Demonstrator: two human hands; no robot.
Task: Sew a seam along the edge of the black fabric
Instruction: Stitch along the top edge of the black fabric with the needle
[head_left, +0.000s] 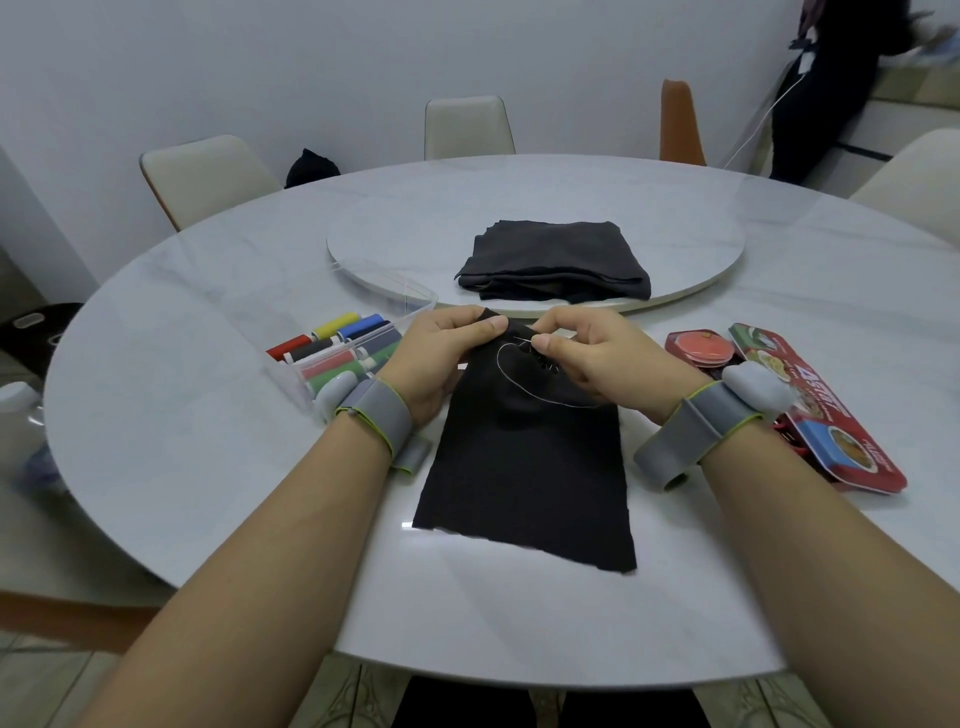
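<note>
A strip of black fabric (524, 478) lies on the round white table (218, 415), its far end lifted between my hands. My left hand (441, 353) pinches the fabric's top edge between thumb and fingers. My right hand (587, 353) pinches a thin needle (523, 340) at that same edge. A pale thread (506, 371) loops from the needle down across the fabric toward my right wrist. Both wrists wear grey straps.
A clear box of coloured thread spools (337, 348) stands left of my left hand. A red tin lid and red sewing items (810, 405) lie at the right. Folded black cloth (556, 260) rests on the turntable (395, 244). Chairs ring the table.
</note>
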